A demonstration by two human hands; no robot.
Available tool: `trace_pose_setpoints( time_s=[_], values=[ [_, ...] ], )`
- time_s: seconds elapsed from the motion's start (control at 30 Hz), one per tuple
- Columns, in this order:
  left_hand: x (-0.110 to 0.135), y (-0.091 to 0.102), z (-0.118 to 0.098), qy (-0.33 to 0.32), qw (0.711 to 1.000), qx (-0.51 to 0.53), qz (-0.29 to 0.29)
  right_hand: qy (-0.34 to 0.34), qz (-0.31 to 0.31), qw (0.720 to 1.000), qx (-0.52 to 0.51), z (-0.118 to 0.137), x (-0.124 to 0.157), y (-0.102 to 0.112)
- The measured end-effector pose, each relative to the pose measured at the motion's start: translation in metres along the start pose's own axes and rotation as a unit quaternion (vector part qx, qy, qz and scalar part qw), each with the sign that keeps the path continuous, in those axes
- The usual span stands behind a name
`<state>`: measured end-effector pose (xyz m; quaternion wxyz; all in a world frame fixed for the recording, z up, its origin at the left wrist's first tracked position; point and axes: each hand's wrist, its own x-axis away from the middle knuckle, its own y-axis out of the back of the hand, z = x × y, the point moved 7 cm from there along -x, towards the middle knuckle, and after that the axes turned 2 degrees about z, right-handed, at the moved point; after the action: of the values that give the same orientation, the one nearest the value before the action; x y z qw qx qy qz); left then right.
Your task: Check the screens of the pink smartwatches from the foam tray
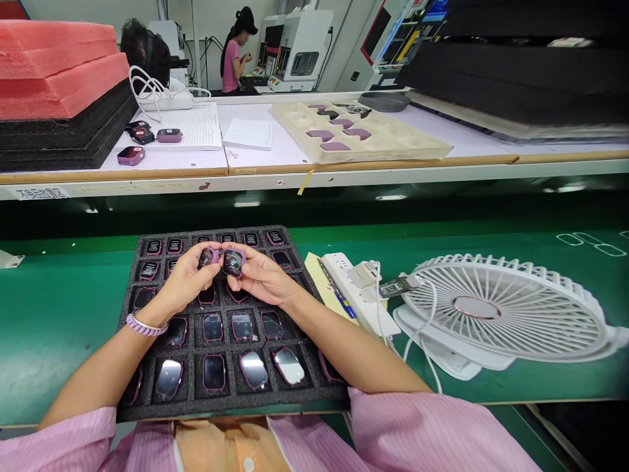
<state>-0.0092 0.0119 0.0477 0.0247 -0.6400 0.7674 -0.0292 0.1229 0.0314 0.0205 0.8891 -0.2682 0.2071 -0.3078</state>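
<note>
My left hand [184, 280] pinches a small purple watch body [206, 257] above a black foam tray [135, 272]. My right hand [263, 278] grips a second purple watch body [232, 262], dark screen up, right beside the first. Both hands hover over the tray's middle rows. The tray holds several purple watch bodies with glossy screens, such as one in the front row [254, 369]. A lilac band sits on my left wrist.
A white power strip [356, 295] and a white fan [496, 311] lie on the green belt to the right. On the far shelf sit a beige tray [393, 141], loose watch bodies [130, 155], and pink and black foam stacks [54, 78]. Another person [233, 56] works in the background.
</note>
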Motion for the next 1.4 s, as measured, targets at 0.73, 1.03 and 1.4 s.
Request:
trace_pose_setpoints(
  time_s=[0.73, 1.03, 1.4],
  values=[
    [-0.001, 0.0, -0.001, 0.008, 1.0, -0.005, 0.004, -0.009, 0.003, 1.0, 0.008, 0.0, 0.002, -0.001],
    [-0.006, 0.008, 0.011, 0.032, 0.993, 0.098, -0.055, 0.009, -0.057, 0.998, 0.04, 0.013, 0.002, 0.013],
    [-0.007, 0.017, 0.022, 0.074, 0.992, 0.072, -0.076, -0.05, -0.15, 0.987, 0.04, -0.006, -0.002, 0.042]
  ],
)
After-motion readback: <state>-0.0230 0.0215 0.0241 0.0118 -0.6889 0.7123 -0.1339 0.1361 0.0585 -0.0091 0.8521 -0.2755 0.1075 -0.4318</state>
